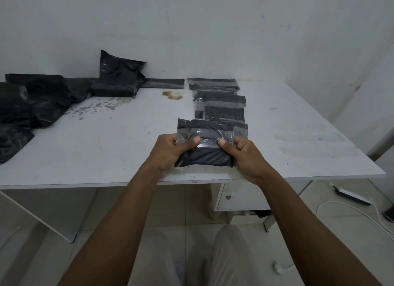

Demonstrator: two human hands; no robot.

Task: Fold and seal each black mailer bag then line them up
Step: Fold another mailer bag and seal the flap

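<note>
1. The bench [96, 153] carries unfolded bags [42, 98] at left and a row of sealed bags [221, 102] running away from its near edge.
2. The mailer bag [205, 155] is held crosswise at the row's near end.
3. The left hand [168, 151] and right hand [245, 155] each keep a clamped grip on 1 end, thumbs on the tape [209, 136]; the fingers beneath are hidden, and the seal is possibly complete.
</note>
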